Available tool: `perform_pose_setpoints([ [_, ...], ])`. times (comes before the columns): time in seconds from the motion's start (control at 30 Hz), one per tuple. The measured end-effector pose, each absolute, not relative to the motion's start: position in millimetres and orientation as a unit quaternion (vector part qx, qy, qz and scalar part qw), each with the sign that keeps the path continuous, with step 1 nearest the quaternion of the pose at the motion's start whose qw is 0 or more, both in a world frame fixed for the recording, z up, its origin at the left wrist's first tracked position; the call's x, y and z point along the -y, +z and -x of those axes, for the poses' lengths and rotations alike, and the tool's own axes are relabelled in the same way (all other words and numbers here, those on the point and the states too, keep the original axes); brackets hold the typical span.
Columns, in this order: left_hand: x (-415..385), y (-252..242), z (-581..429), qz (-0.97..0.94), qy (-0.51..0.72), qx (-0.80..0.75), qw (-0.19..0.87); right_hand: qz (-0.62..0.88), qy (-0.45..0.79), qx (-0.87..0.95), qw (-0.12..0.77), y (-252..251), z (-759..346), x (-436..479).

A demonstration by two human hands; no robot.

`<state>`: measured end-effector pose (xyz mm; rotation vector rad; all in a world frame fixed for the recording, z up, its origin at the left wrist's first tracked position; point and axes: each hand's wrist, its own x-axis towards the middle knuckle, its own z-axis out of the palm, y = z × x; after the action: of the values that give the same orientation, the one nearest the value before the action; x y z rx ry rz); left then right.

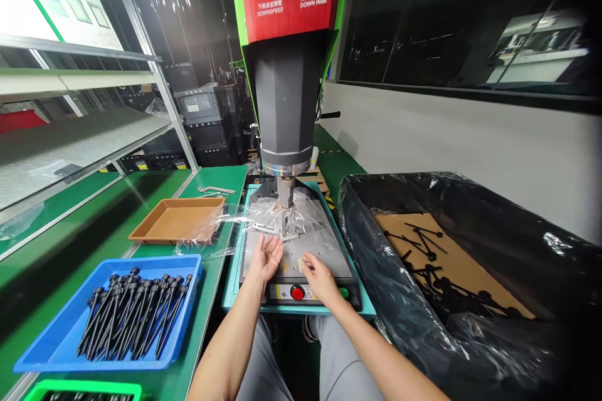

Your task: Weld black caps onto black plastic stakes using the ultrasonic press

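Note:
My left hand (pixel 269 257) is over the metal base plate (pixel 320 249) of a press-like machine, palm turned up and fingers spread, holding nothing I can see. Its fingertips come close to the metal fixture (pixel 289 235) below the machine's horn (pixel 285 191). To the right, my right hand (pixel 320 277) has its fingers curled together above the plate's front. A small pale yellow piece (pixel 300 265) shows at those fingertips; whether it is held or lies on the plate is unclear. Clear plastic film (pixel 305 218) lies over the back of the plate.
A red button (pixel 297 292) and a green button (pixel 344 292) sit on the machine's front. At left are a blue tray (pixel 51 341) of black stemmed parts (pixel 136 316), a brown tray (pixel 172 216) and a wrench (pixel 216 190). A black-lined bin (pixel 399 185) with black parts stands right.

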<state>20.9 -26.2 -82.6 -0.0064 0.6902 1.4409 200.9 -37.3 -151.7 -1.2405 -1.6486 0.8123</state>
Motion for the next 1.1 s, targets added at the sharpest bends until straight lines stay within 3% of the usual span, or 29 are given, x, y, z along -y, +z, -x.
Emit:
perform_pose_setpoints([
  [0.53, 19, -54, -22, -0.072, 0.693, -0.278, 0.661, 0.488, 0.116, 0.683, 0.531, -99, -152, -73],
  [1.1, 3, -44, -17, -0.084, 0.698, -0.297, 0.646, 0.490, 0.177, 0.675, 0.523, -49, -145, -101],
])
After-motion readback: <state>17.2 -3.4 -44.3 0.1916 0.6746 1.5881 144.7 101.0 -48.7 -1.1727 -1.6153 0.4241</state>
